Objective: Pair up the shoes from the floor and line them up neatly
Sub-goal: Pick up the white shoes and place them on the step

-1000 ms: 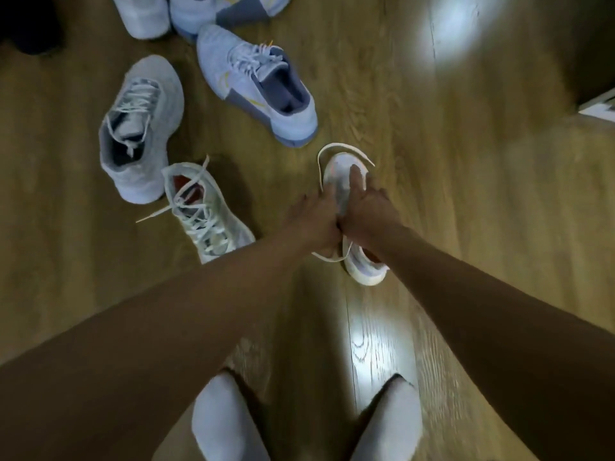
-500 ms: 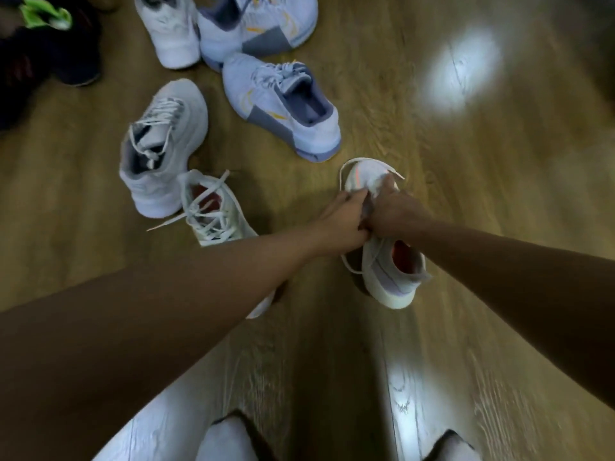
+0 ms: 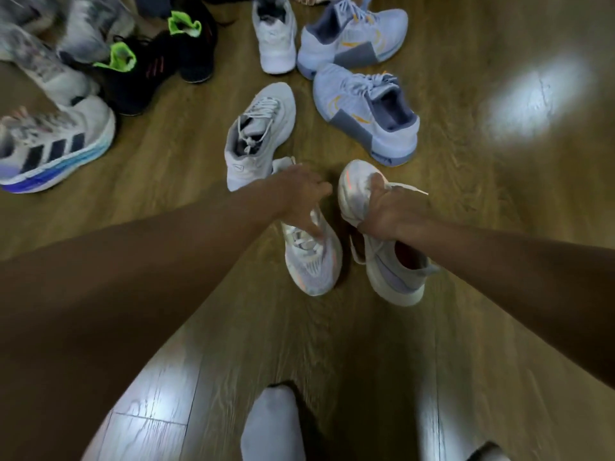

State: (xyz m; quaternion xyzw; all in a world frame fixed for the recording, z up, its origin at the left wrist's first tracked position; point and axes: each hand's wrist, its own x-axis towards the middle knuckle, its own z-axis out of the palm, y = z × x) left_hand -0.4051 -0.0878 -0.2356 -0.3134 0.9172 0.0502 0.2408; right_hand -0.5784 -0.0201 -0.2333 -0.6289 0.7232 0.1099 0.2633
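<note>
Stood in socks (image 3: pixel 273 424) on a wood floor (image 3: pixel 499 244), looking down past both bare arms. Saw loose shoes scattered farther out: a striped shoe (image 3: pixel 50 151) at far left, black shoes (image 3: pixel 139 81) with green linings behind it, a grey shoe (image 3: pixel 259 134) just beyond the left hand, blue shoes (image 3: pixel 366 111) to the right of that, and a white shoe (image 3: pixel 274 38) at the top. Had the pale pair nearest the feet, side by side and just apart, toes pointing opposite ways. Wrapped the right hand (image 3: pixel 389 207) round the middle of the right shoe (image 3: pixel 392 277), thumb on the toe end. Held it tipped, toe away, red-lined opening toward the feet. Reached the left hand (image 3: pixel 299 191) over the left shoe (image 3: pixel 312 264), fingers bent down onto the laces, toe toward the feet. Could not tell whether those fingers pinched the laces or only touched them.
</note>
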